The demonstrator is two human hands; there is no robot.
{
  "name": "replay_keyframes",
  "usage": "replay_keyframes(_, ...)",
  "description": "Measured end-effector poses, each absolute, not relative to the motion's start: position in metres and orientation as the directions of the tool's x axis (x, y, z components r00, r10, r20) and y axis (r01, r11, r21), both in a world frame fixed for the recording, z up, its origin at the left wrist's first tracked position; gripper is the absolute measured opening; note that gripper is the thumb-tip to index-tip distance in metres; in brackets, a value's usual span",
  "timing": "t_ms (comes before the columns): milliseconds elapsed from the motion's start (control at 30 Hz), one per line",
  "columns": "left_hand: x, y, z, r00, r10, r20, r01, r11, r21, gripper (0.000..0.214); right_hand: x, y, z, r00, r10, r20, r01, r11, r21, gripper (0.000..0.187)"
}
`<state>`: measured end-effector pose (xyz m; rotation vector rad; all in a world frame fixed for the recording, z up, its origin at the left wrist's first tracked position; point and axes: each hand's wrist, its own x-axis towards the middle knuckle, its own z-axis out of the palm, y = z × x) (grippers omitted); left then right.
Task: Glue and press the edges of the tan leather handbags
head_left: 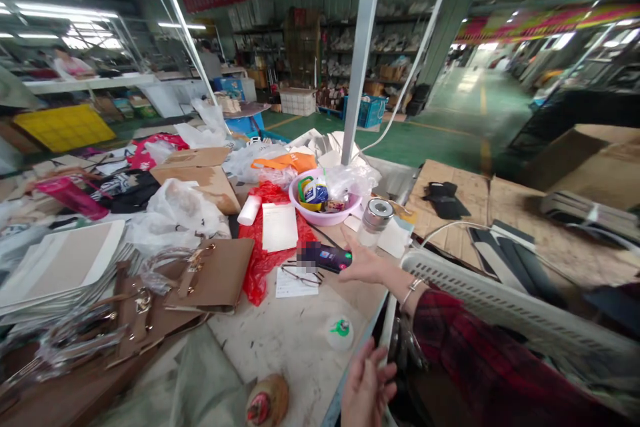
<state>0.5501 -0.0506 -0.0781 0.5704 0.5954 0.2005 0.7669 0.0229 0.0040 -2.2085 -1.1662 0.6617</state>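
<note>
My right hand (367, 261) reaches in from the right, its thumb and fingers spread around the near end of a dark phone (327, 257) with a lit screen. The thumb overlaps the phone's lower corner; whether it presses on it I cannot tell. A pair of glasses (303, 273) lies on a white slip of paper (295, 289) just in front of the phone. Lower down, by the table's edge, my left hand (367, 383) is loosely curled with fingers apart, holding nothing. Nearest to it are a white, green-marked round container (340, 332) and a brown, red-topped round object (267, 401).
Behind the phone stand a lilac basin (325, 213) of small items and a silver-lidded jar (379, 213). Brown handbags (215, 277) and stacked panels (65, 260) fill the left. A metal post (361, 60) rises behind the basin; a white plastic crate (470, 293) borders the right.
</note>
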Motion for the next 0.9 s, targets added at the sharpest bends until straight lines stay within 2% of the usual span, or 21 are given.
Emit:
replay_keyframes(100, 0.584, -0.048, -0.046, 0.795, 0.480, -0.371, -0.335, 0.857, 0.391, 0.076, 0.747, -0.028, 0.031, 0.609, 0.794, 0.003, 0.566, -0.432, -0.702, 0.123)
replay_keyframes(167, 0.598, -0.049, -0.019, 0.825, 0.514, -0.233, -0.438, 0.844, 0.310, 0.065, 0.726, -0.068, 0.043, 0.688, 0.714, 0.132, 0.552, -0.398, -0.733, 0.122)
replay_keyframes(233, 0.608, -0.053, 0.006, 0.846, 0.514, -0.141, -0.469, 0.844, 0.260, 0.061, 0.701, -0.107, 0.050, 0.753, 0.624, 0.211, 0.536, -0.394, -0.747, 0.120)
replay_keyframes(300, 0.615, -0.062, 0.022, 0.881, 0.449, -0.149, -0.406, 0.879, 0.250, 0.058, 0.677, -0.140, 0.056, 0.811, 0.543, 0.218, 0.497, -0.442, -0.747, 0.119)
replay_keyframes(367, 0.620, -0.075, 0.030, 0.927, 0.319, -0.197, -0.267, 0.930, 0.252, 0.056, 0.658, -0.170, 0.062, 0.865, 0.468, 0.181, 0.417, -0.472, -0.777, 0.120)
replay_keyframes(433, 0.623, -0.091, 0.033, 0.960, 0.165, -0.225, -0.110, 0.964, 0.241, 0.058, 0.646, -0.198, 0.067, 0.904, 0.412, 0.112, 0.293, -0.408, -0.864, 0.121)
replay_keyframes(500, 0.625, -0.107, 0.038, 0.970, 0.035, -0.241, 0.022, 0.973, 0.229, 0.060, 0.639, -0.226, 0.071, 0.930, 0.367, 0.025, 0.098, -0.181, -0.979, 0.115)
replay_keyframes(533, 0.626, -0.115, 0.041, 0.967, -0.014, -0.256, 0.074, 0.971, 0.226, 0.059, 0.636, -0.240, 0.073, 0.939, 0.343, -0.023, -0.014, -0.029, -0.999, 0.106)
replay_keyframes(600, 0.628, -0.131, 0.049, 0.951, -0.106, -0.291, 0.175, 0.959, 0.223, 0.058, 0.630, -0.265, 0.078, 0.942, 0.320, -0.101, -0.179, 0.226, -0.957, 0.080)
replay_keyframes(633, 0.630, -0.140, 0.054, 0.941, -0.155, -0.300, 0.228, 0.948, 0.224, 0.058, 0.628, -0.277, 0.081, 0.939, 0.321, -0.120, -0.220, 0.296, -0.929, 0.067)
replay_keyframes(667, 0.631, -0.148, 0.059, 0.933, -0.202, -0.298, 0.275, 0.934, 0.228, 0.058, 0.625, -0.287, 0.084, 0.937, 0.325, -0.126, -0.237, 0.328, -0.914, 0.055)
replay_keyframes(733, 0.633, -0.166, 0.069, 0.921, -0.266, -0.284, 0.338, 0.907, 0.250, 0.059, 0.620, -0.306, 0.090, 0.942, 0.315, -0.118, -0.230, 0.345, -0.910, 0.042)
replay_keyframes(900, 0.635, -0.210, 0.088, 0.875, -0.356, -0.327, 0.446, 0.856, 0.261, 0.059, 0.611, -0.345, 0.097, 0.979, 0.152, -0.135, -0.174, 0.288, -0.942, 0.039)
